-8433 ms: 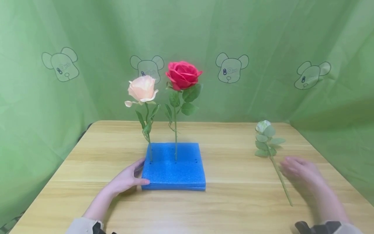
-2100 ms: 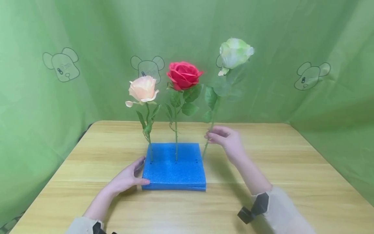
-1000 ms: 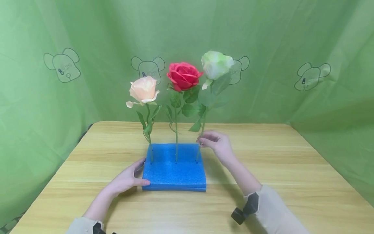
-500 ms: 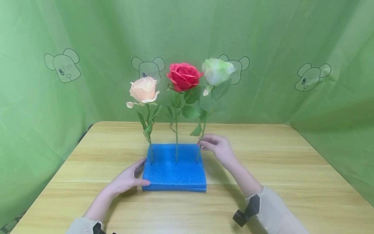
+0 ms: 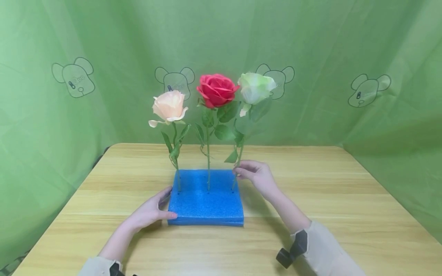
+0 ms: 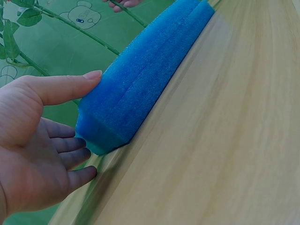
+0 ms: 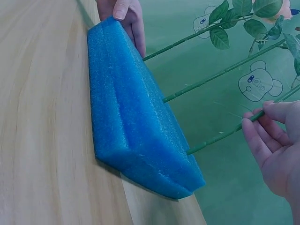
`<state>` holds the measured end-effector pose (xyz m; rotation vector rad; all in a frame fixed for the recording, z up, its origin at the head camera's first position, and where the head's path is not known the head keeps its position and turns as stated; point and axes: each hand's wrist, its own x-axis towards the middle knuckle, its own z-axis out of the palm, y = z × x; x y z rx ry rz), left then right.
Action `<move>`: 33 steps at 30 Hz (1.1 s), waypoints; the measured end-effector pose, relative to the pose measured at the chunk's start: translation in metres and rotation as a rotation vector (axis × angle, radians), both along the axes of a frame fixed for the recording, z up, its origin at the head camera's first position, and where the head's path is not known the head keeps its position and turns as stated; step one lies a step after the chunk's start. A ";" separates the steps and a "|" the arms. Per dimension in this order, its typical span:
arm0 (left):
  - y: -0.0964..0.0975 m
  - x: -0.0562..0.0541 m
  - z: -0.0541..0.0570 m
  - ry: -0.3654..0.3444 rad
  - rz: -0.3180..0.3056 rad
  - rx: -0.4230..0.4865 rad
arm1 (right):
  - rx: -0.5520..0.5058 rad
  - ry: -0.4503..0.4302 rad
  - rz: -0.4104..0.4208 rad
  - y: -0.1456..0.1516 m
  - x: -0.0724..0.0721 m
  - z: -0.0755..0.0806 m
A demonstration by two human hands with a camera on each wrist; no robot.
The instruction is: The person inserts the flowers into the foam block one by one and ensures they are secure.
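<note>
A blue foam block [image 5: 207, 209] lies on the table with three artificial roses upright in it. The pale pink rose [image 5: 170, 105] stands at the left, the red rose [image 5: 217, 91] in the middle, the white-green rose [image 5: 256, 88] at the right. My right hand [image 5: 260, 177] pinches the white-green rose's stem [image 7: 216, 138] between thumb and fingers, a short way above the foam, where the stem's end is hidden. At the block's left side, my left hand [image 5: 150, 211] rests its straight thumb [image 6: 70, 88] on the top edge, with its loose fingers [image 6: 70, 159] beside the side face.
The wooden table [image 5: 328, 199] spreads around the block. A green curtain [image 5: 310, 38] printed with bear heads hangs behind and at both sides. Black wrist mounts [image 5: 291, 251] sit at the sleeves.
The white-green rose lay on the table at the right; my right hand brought it over to the block's right side, and its stem has sunk lower into the foam. My left hand has stayed put.
</note>
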<state>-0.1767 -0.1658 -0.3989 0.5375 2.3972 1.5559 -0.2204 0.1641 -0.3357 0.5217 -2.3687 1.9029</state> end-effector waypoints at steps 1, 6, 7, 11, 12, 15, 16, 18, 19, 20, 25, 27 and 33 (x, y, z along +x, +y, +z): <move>0.000 0.000 0.000 -0.001 0.001 0.001 | 0.002 0.001 0.004 0.000 0.000 0.000; 0.000 0.000 0.000 0.002 0.004 -0.001 | 0.019 -0.009 0.004 0.000 -0.001 -0.003; 0.000 0.000 0.000 0.002 0.004 -0.002 | 0.026 -0.014 0.003 0.000 -0.001 -0.004; 0.001 0.000 0.000 0.002 0.006 -0.007 | 0.034 -0.030 0.009 0.000 0.000 -0.005; 0.000 0.000 0.000 0.003 0.007 -0.009 | 0.033 -0.032 0.013 0.000 -0.001 -0.006; 0.000 0.000 -0.001 0.008 0.006 -0.010 | 0.030 -0.033 0.023 0.000 -0.001 -0.007; 0.000 0.000 -0.001 0.010 0.005 -0.010 | 0.032 -0.031 0.025 0.000 -0.001 -0.008; 0.000 0.000 -0.001 0.012 0.005 -0.009 | 0.032 -0.030 0.024 0.000 -0.002 -0.009; 0.000 0.000 -0.001 0.012 0.004 -0.008 | 0.031 -0.027 0.024 0.000 -0.002 -0.009; 0.000 0.000 -0.001 0.012 0.004 -0.008 | 0.028 -0.024 0.025 0.000 -0.002 -0.010; 0.000 0.000 0.000 0.010 0.005 -0.009 | 0.012 -0.012 0.037 -0.001 -0.003 -0.011; 0.000 0.000 0.000 0.009 0.006 -0.011 | 0.010 -0.013 0.041 -0.001 -0.003 -0.012; 0.000 0.001 0.000 0.011 0.005 -0.015 | 0.017 -0.008 0.034 0.001 -0.002 -0.012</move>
